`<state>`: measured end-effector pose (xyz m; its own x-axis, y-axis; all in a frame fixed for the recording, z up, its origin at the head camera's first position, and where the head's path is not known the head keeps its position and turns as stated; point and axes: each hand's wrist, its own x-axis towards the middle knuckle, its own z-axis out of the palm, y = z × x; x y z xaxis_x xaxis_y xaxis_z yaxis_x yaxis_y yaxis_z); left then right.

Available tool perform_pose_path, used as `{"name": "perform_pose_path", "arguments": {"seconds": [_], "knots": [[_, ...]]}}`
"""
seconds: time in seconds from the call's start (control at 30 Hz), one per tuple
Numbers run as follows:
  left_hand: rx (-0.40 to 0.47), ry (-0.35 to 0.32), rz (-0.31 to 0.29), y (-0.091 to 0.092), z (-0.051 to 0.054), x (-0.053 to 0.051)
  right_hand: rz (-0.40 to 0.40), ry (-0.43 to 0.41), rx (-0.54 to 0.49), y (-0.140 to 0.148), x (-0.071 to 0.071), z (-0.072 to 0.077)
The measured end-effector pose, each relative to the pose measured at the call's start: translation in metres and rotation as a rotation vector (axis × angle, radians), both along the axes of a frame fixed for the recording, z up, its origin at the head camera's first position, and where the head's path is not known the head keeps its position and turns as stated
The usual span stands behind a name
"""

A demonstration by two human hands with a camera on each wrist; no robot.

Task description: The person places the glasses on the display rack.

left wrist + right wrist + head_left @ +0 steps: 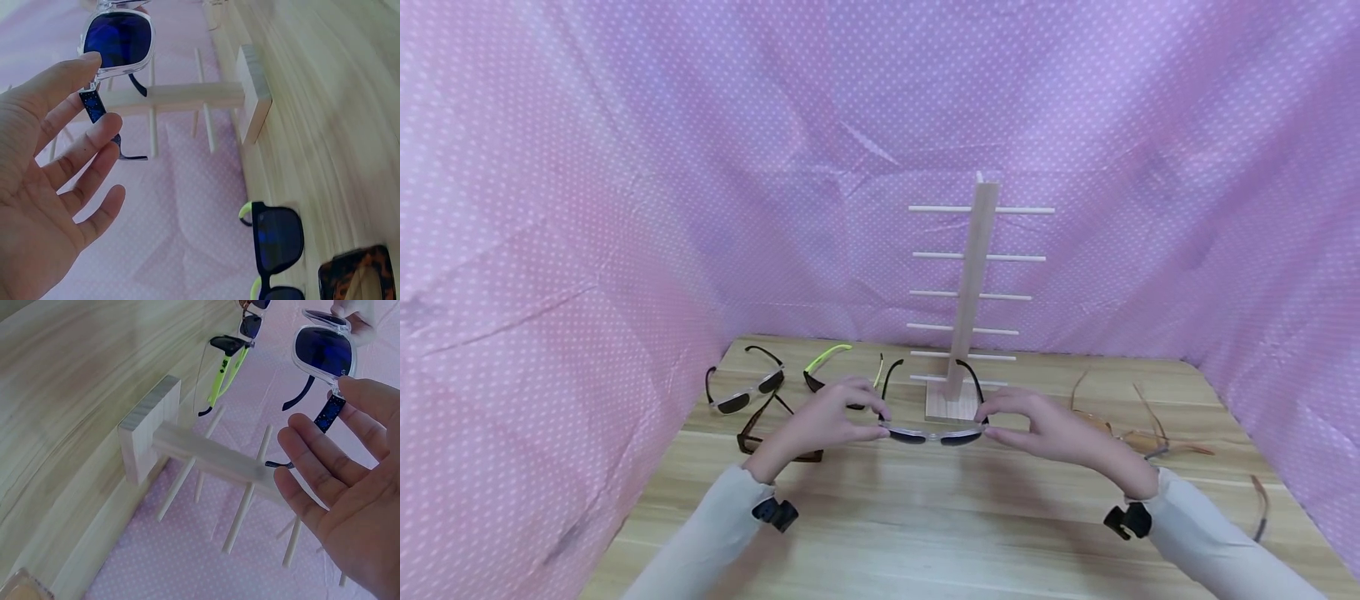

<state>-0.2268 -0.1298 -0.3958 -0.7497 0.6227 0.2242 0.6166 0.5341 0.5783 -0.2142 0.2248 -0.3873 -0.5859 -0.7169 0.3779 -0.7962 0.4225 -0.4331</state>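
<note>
Pink polka-dot cloth (850,125) on every visible side, pale wood-grain table (880,517) below, and towards the back, slim wooden rack (974,275) with thin crosswise pegs. Now to the middle: clear-framed sunglasses (933,437) with dark lenses, up off the table just in front of the rack's base, temples unfolded and pointing away toward the rack. Pinched at both ends, nicely level: left hand (835,417) clamped on one hinge corner by thumb and forefinger, right hand (1037,425) matching on the other. Light stuff, by the look of it; stiff in the front, probably loose at the hinges, likely quick to smudge on those slick lenses and easy to strain with any twist of the thin temples. Best held right there, at the corners, away from the lenses. Hard to make out the exact contact behind the right hinge, with the forefinger half hidden. And the pose? Palms turned inward, thumbs on the front, spare fingers fanned loosely, pale sleeves (700,533) angled in from the lower corners. Off to the left, neon-templed sunglasses (278,237), tortoiseshell frames (337,275) and another dark-lensed pair (733,403); over to the right, amber-toned glasses (1142,442).
</note>
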Motion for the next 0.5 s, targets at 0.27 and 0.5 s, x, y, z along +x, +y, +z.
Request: {"name": "perform_pose_path", "arguments": {"seconds": [0.27, 0.5], "knots": [[-0.014, 0.003, -0.030, 0.017, -0.008, -0.010, -0.029, -0.012, 0.014, 0.016, 0.000, -0.003], [-0.033, 0.002, -0.034, 0.028, -0.012, -0.015, -0.043, -0.027, 0.005, 0.024, 0.001, -0.006]]}}
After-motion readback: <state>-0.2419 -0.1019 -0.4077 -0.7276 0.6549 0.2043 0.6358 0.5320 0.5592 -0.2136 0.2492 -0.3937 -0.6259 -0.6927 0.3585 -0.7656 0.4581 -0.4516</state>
